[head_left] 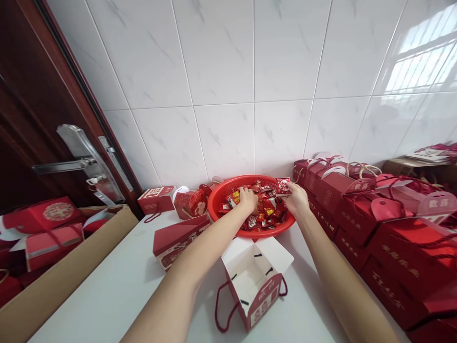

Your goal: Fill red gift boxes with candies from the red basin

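Observation:
A red plastic basket (215,202) full of wrapped candies (266,209) stands against the wall. My left hand (249,199) is down among the candies with its fingers curled; what they hold, if anything, is hidden. At the basket's right rim my right hand (298,199) pinches a red candy packet (283,185) with white print. Just in front of the basket an open red gift box (252,281) shows its white inside, with flaps spread and dark red cord handles hanging at its sides. No candy shows inside it.
Stacked red gift boxes (352,205) line the right side. Several more, including a long red box (178,240), stand left of the basket on the white table (117,281). A cardboard carton (107,224) with red boxes sits by the door handle (67,165). Behind is a tiled wall (224,138).

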A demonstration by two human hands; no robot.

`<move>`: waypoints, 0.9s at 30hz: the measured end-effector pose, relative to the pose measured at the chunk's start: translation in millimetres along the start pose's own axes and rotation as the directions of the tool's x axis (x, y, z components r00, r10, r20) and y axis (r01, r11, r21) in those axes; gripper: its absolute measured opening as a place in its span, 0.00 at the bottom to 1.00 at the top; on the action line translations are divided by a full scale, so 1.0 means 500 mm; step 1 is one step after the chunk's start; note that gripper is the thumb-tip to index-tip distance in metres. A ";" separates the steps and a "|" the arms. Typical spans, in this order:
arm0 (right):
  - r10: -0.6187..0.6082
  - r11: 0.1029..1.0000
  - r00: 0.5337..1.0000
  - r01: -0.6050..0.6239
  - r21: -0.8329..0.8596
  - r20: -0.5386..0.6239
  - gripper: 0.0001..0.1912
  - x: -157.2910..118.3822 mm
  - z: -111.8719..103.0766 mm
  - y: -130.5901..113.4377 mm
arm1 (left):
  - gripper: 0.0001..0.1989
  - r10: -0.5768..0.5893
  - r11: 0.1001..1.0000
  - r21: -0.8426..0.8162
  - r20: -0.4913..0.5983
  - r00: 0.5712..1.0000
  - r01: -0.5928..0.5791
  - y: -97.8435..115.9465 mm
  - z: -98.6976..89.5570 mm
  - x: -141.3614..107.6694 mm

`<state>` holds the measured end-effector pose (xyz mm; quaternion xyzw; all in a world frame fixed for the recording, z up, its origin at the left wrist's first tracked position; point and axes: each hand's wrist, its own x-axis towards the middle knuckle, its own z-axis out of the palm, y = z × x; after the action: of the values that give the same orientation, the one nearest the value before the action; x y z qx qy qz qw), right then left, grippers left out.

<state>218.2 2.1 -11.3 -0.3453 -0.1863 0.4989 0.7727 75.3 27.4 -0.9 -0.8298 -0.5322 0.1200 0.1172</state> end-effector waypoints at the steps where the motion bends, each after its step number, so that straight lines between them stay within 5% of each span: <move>1: -0.001 1.000 1.000 0.001 -0.005 0.008 0.09 0.003 -0.002 0.001 | 0.35 -0.015 1.000 -0.009 0.017 1.000 0.015 0.001 0.000 0.004; 16: -0.066 0.998 0.995 0.067 -0.010 0.076 0.07 -0.011 0.009 0.000 | 0.21 -0.095 0.979 -0.184 -0.042 0.995 0.086 -0.031 0.004 -0.002; 27: -0.073 0.996 0.993 0.077 -0.034 0.093 0.08 -0.011 0.007 0.001 | 0.30 -0.173 0.938 -0.311 -0.042 0.984 0.151 -0.052 0.008 0.005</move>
<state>213.1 -1.6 -9.0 -0.3292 -0.2438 0.4812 0.7750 53.1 40.6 3.6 -0.7949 -0.6066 -0.0028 0.0146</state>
